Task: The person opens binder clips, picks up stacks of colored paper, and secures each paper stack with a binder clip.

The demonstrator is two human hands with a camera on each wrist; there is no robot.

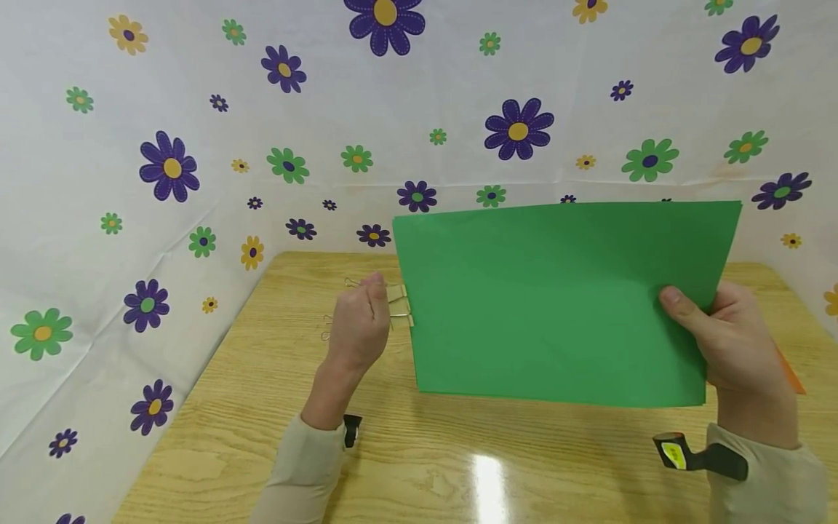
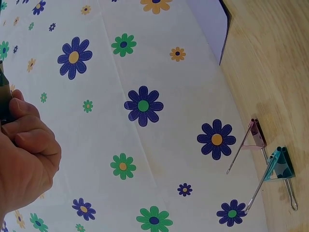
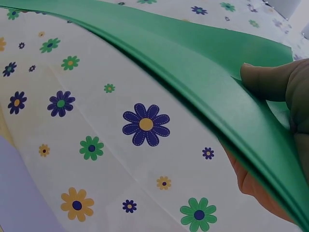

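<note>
Green paper sheets, several layers thick along the edge in the right wrist view, are held up above the table. My right hand pinches their right side, thumb on the near face and fingers behind. At the left edge of the paper sits a pale yellow binder clip. My left hand grips this clip with curled fingers, which hide part of it. In the left wrist view, a pink binder clip and a teal binder clip stand on the table beyond the left hand.
A wooden table lies under both hands. Part of an orange sheet shows behind the right wrist. Purple paper lies at the table edge in the left wrist view. Flower-printed cloth covers the back and sides.
</note>
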